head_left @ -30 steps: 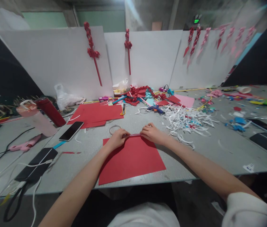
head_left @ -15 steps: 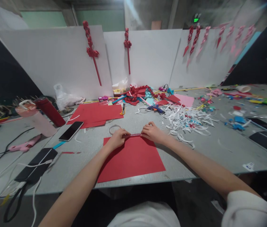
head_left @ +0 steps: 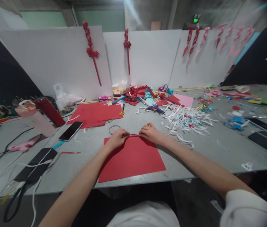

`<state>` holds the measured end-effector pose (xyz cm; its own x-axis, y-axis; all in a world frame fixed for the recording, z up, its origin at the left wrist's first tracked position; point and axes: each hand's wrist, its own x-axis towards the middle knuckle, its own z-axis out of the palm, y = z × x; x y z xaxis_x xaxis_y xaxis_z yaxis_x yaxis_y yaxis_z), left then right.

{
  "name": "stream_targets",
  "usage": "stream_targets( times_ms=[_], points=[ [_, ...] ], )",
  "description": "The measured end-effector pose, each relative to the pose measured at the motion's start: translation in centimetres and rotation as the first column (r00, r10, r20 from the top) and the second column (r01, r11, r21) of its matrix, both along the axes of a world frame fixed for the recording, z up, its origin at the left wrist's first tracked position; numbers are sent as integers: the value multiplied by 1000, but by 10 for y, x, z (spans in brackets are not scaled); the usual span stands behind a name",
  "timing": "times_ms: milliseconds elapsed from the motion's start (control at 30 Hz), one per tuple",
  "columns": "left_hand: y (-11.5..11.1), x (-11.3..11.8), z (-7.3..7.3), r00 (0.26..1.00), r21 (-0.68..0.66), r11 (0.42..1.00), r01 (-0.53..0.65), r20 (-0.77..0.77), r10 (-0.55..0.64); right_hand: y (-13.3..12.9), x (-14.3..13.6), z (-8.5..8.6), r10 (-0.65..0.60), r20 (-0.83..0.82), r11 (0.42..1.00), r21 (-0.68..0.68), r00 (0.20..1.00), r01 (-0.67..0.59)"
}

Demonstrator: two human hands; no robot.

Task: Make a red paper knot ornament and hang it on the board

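Note:
A red sheet [head_left: 132, 159] lies flat on the grey table in front of me. Along its far edge runs a thin, shiny rod [head_left: 134, 135]. My left hand [head_left: 118, 138] has its fingers closed on the rod's left end. At the right end, my right hand [head_left: 150, 133] presses its fingers on the rod, some of them bent and raised. Whether the paper's edge is wrapped round the rod is too small to tell. Just beyond my left hand sits a thin ring [head_left: 114, 129].
More red sheets [head_left: 93, 113], a phone [head_left: 71, 131], a pink bottle [head_left: 37, 119] and a black power bank [head_left: 36, 165] are on the left. White paper strips [head_left: 187, 119] and a blue glue gun [head_left: 156, 109] lie beyond my right hand.
My right hand has shifted very slightly to the left along the rod. The red sheet has moved a touch to the right. Both hands keep their hold.

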<state>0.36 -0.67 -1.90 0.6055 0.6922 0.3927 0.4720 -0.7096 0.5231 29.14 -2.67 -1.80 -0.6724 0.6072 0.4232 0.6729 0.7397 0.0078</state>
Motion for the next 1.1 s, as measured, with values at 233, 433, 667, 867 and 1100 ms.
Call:
stream_targets(
  times_ms=[233,433,667,867,1100],
  points=[
    [4,-3,-2,1000,5,1000,0,-23,0,2,4,-1,-7,-15,1000,-6,1000,7],
    [1,-1,-3,1000,3,1000,-15,-2,15,2,4,-2,-4,-16,1000,-20,1000,3],
    [-1,-1,-2,1000,4,1000,3,0,-3,3,1,-5,-8,-7,999,-39,1000,8],
    [0,-1,-4,1000,20,1000,15,-19,-14,1,0,-4,7,-7,998,-59,1000,-8],
    [1,0,-5,999,14,1000,0,-33,1,1,-1,-1,-2,0,997,-73,1000,2]
  ],
)
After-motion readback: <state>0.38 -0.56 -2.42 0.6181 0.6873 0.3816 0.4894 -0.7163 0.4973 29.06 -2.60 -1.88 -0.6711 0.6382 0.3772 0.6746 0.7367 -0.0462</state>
